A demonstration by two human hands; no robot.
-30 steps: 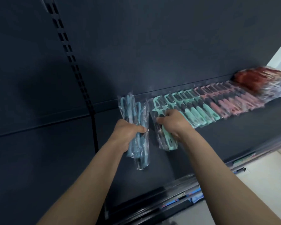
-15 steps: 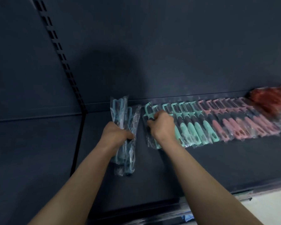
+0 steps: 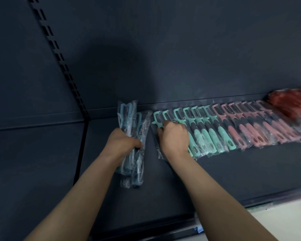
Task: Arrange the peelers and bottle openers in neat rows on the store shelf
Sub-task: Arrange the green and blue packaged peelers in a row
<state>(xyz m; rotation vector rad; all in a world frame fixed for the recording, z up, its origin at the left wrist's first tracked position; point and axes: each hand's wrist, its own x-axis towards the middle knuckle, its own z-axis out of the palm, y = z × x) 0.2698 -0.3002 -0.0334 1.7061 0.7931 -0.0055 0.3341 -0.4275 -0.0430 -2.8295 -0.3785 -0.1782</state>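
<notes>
Peelers [image 3: 233,129]: one overlapping row in clear sleeves along the back of the shelf [image 3: 233,174], mint at the left and pink to the right, heads toward the back panel [image 3: 181,49].
Change: a second ago the leftmost mint packet hung skewed below the row in the right hand [image 3: 175,136]. It now lies flat at the row's left end, in line with its neighbours.
Meaning: by my reading one more piece is placed and the row is growing leftward, with the blue ones likely next.
Right grip: the fingers are bent down onto the leftmost mint packets. I cannot tell whether they pinch or only press.
Left grip: the left hand [image 3: 123,143] is clamped, as before, round a blue bundle [image 3: 127,117] of sleeved peelers. The bundle is held lengthwise just beside the row's left end, with a narrow gap between.
Far right: red packets [image 3: 288,101], too blurred to tell their kind.
Edges: the heads lie near the foot of the back panel, and the handles are well apart from the front lip [image 3: 233,204].
Open room: bare shelf runs left of the bundle to the seam [image 3: 81,150] below the slotted upright [image 3: 59,54]. A broad bare strip lies in front of the row.
</notes>
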